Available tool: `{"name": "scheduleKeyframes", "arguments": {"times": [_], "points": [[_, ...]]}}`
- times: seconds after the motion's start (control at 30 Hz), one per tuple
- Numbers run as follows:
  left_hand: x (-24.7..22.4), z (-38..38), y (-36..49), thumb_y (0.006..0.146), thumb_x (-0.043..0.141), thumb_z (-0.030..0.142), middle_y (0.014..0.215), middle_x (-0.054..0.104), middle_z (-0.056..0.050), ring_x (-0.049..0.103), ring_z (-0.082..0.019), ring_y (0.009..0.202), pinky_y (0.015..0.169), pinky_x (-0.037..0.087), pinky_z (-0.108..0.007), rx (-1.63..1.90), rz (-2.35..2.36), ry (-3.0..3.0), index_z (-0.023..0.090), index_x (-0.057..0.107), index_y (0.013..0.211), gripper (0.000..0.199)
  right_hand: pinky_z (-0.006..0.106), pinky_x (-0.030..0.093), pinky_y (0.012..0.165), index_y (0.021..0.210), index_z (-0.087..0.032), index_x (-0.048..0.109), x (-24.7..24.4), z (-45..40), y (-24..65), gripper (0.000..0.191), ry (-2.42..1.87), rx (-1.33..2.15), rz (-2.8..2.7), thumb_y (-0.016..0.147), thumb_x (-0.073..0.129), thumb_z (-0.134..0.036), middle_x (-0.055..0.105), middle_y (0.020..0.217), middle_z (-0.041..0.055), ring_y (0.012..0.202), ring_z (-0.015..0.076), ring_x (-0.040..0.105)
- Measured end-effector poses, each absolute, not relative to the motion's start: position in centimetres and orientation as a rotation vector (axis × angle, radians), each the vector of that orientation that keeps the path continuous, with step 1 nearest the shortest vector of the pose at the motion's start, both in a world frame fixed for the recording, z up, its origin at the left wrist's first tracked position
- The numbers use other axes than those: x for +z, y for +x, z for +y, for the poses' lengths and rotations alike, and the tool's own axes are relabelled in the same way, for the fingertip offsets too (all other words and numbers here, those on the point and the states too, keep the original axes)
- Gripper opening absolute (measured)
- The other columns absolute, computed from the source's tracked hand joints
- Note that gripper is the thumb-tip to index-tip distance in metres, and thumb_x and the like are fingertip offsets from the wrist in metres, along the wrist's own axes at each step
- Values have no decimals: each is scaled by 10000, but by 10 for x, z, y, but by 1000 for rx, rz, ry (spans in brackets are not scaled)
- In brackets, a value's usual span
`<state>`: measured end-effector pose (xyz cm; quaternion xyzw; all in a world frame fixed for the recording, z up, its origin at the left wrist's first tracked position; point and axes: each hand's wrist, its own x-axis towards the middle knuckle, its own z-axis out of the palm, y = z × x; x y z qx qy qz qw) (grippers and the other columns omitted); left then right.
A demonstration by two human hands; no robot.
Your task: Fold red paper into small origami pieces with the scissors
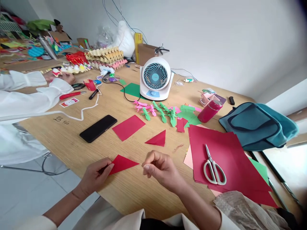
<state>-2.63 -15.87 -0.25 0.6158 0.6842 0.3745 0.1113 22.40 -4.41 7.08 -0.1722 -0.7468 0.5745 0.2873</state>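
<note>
My left hand (pixel 97 174) pinches the left corner of a folded red paper triangle (pixel 122 163) between thumb and fingers, near the table's front edge. Its pointed tip reaches toward my right hand (pixel 161 169). That hand hovers just right of the tip with fingers curled and thumb against them, apart from the paper, and nothing shows in it. A second folded red triangle (pixel 157 139) lies beyond my hands. Left of it is a flat red paper rectangle (pixel 129 127). To the right, scissors (pixel 213 167) with white handles rest on large red sheets (pixel 224 143).
A black phone (pixel 98 128) lies at left. Behind the papers are folded green and pink paper pieces (pixel 163 115), a small fan (pixel 155 78) and a red flask (pixel 210 111). A teal bag (pixel 255 126) sits at right. Another person's hands (pixel 64 77) work at far left.
</note>
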Motion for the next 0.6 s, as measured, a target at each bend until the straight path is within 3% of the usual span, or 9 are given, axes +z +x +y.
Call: {"name": "scheduleKeyframes", "arguments": {"times": [0.1, 0.27, 0.4, 0.6], "points": [[-5, -161, -31, 927, 464, 271, 578, 466, 30, 444, -90, 525, 529, 378, -189, 1060, 1904, 1872, 174, 519, 637, 311, 215, 395, 506, 755, -192, 516, 19, -54, 228, 267, -791, 1236, -2077, 959, 528, -363, 574, 629, -15, 541, 101, 514], [-6, -163, -37, 941, 448, 272, 583, 397, 41, 398, -86, 532, 524, 346, -196, 1064, 1770, 1773, 183, 422, 618, 336, 263, 369, 567, 696, -206, 432, -18, -69, 236, 328, -750, 705, -2427, 1006, 394, -307, 554, 643, 5, 589, 139, 525], [12, -135, -41, 964, 420, 359, 603, 319, 45, 329, -93, 554, 519, 334, -200, 1062, 1661, 1461, 201, 334, 630, 379, 275, 409, 611, 749, -214, 426, -17, -71, 234, 286, -868, 579, -2458, 1022, 355, -267, 572, 693, 11, 628, 155, 547], [32, -48, -30, 946, 460, 374, 621, 282, 48, 279, -96, 578, 532, 267, -226, 1105, 1242, 1441, 196, 355, 635, 373, 271, 448, 668, 913, -209, 491, -15, -71, 228, 132, -1142, 561, -2385, 992, 392, -172, 586, 809, 33, 720, 160, 575]]}}
